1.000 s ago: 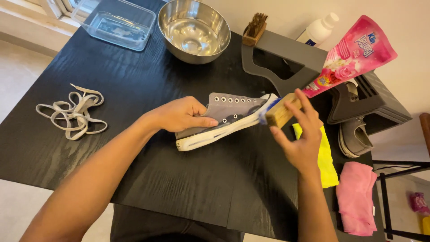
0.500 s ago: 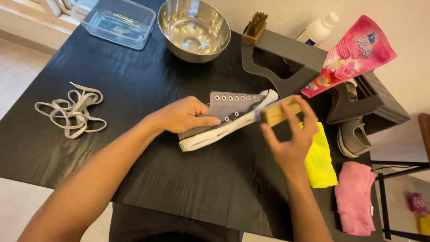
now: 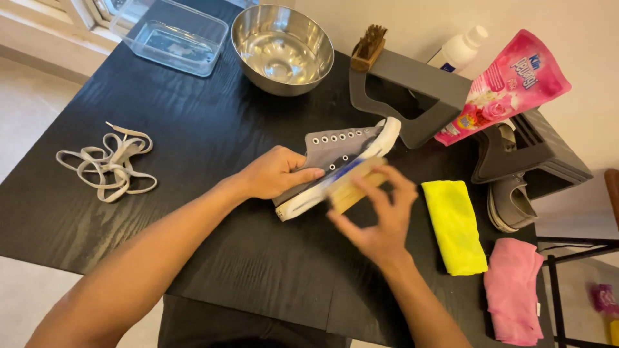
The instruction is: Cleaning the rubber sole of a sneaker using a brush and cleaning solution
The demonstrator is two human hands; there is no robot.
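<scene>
A grey canvas sneaker (image 3: 335, 151) with a white rubber sole lies on its side in the middle of the black table (image 3: 193, 129). My left hand (image 3: 277, 173) grips it at the heel end. My right hand (image 3: 380, 222) holds a wooden scrub brush (image 3: 353, 188) with blue bristles pressed against the white sole, near its middle. The sneaker has no laces in its eyelets.
Loose white laces (image 3: 109, 161) lie at the left. A steel bowl (image 3: 282, 46) and a clear plastic tub (image 3: 169, 37) stand at the back. A second brush (image 3: 369, 46), grey stands, a white bottle (image 3: 458, 50), a pink pouch (image 3: 506, 84), another grey shoe (image 3: 512, 200), yellow cloth (image 3: 454, 225) and pink cloth (image 3: 512, 290) fill the right side.
My right hand has drawn the brush along the sole from the toe end leftward to the middle. The sneaker shifted slightly right. The yellow cloth is now uncovered.
</scene>
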